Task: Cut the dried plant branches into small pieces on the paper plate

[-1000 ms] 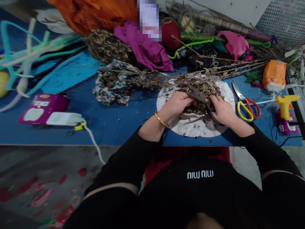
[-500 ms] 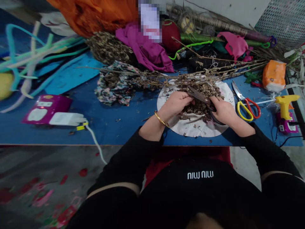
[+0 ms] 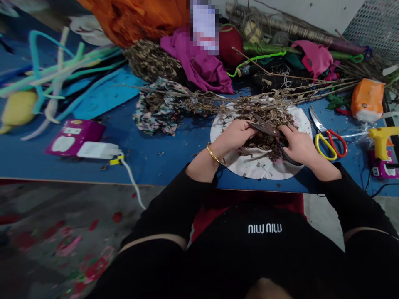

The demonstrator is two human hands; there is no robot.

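Observation:
Dark scissors [image 3: 264,128] with black handles are gripped in my right hand [image 3: 297,144], blades pointing left. My left hand [image 3: 237,135], with a gold bangle on the wrist, is closed in a pinch at the blade tips; what lies between its fingers is hidden. Both hands are over a heap of dried brown leaves [image 3: 263,143] on a round white cloth [image 3: 258,170]. Long dry stems [image 3: 280,96] lie across the cloth's far edge. To the right of my right hand rests a second pair of scissors [image 3: 330,143] with one yellow and one red handle.
A yellow glue gun [image 3: 380,141] and an orange-and-white packet [image 3: 368,99] are at the right. Patterned fabric [image 3: 156,112] lies left of the cloth. Farther left are a purple power box [image 3: 75,137] with a white plug and cable, and pale foam-like tubes [image 3: 56,83].
The view has turned slightly left, so the table things appear farther right. Both hands stay over the leaves, and the scissor blades sit a little lower against the left fingers.

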